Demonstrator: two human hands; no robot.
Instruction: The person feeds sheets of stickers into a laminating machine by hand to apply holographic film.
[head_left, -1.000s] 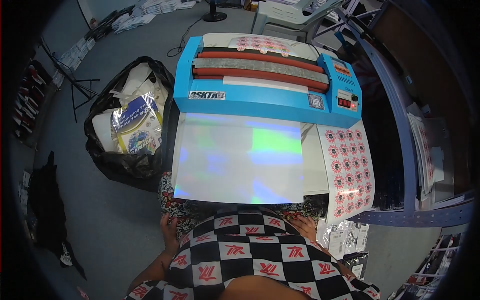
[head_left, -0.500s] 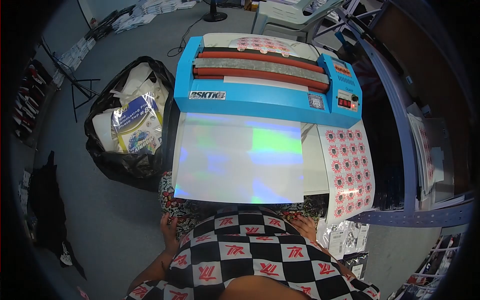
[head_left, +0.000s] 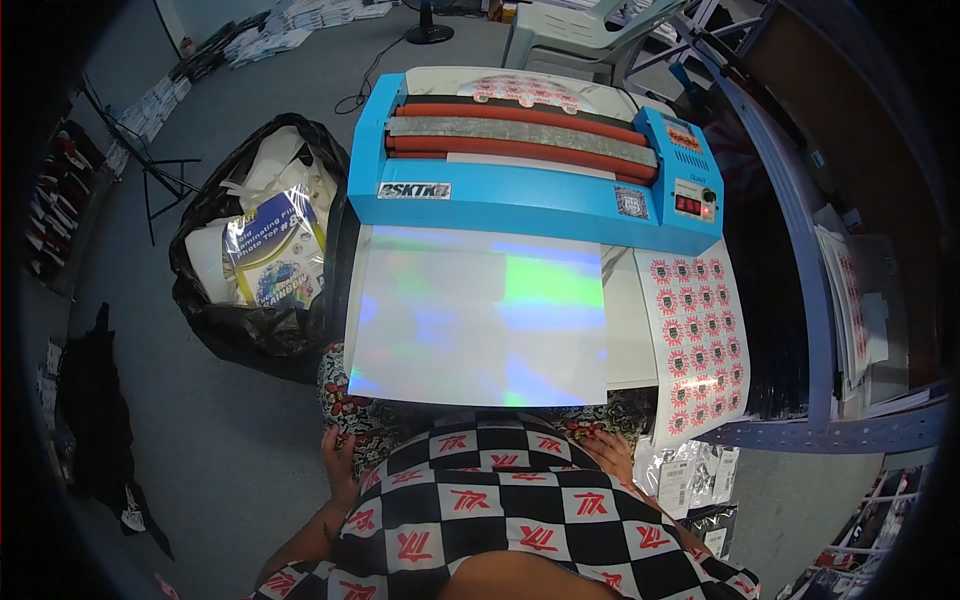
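The left hand (head_left: 341, 458) and right hand (head_left: 606, 452) rest on the patterned cloth, open and loose; ahead, between them, lies the shiny sheet (head_left: 478, 318), the blue laminator (head_left: 520, 210) just beyond it

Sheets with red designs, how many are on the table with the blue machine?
2 visible: the far sheet, behind the blue machine, and the near sheet, right of the shiny sheet. Others could be hidden beneath them.
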